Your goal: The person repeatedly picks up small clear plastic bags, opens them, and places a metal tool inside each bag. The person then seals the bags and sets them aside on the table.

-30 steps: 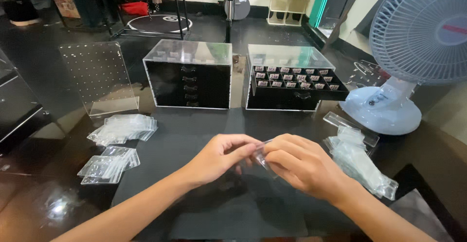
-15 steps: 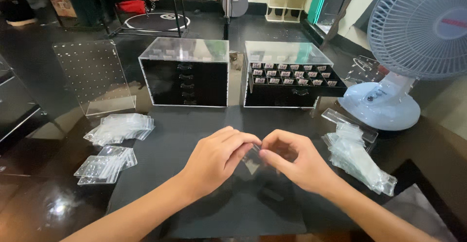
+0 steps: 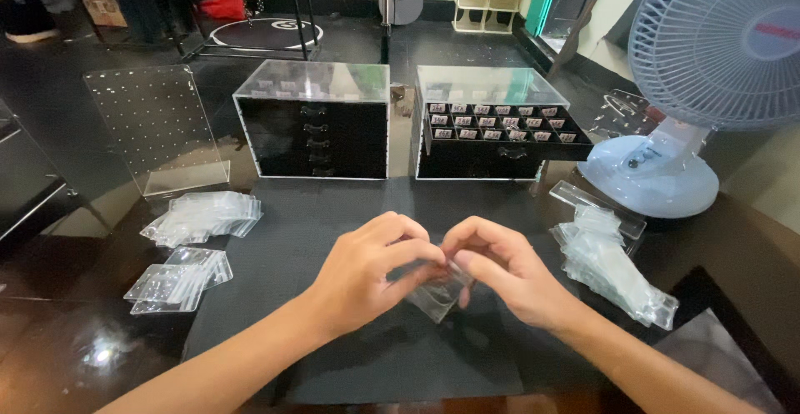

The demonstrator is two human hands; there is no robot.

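Both hands drawn closer since a second ago, left hand (image 3: 367,276) and right hand (image 3: 508,272) now pinching the small clear bag (image 3: 435,296) together over the black mat (image 3: 333,214).

The small flat plastic bag (image 3: 435,294) is clear. The rectangular fabric mat (image 3: 333,214) is charcoal black. The two acrylic drawer boxes (image 3: 317,122) are transparent with black drawers. The upright acrylic panel (image 3: 157,127) is clear, dotted with rows of holes. The round plastic desk fan (image 3: 708,56) is pale blue-grey.
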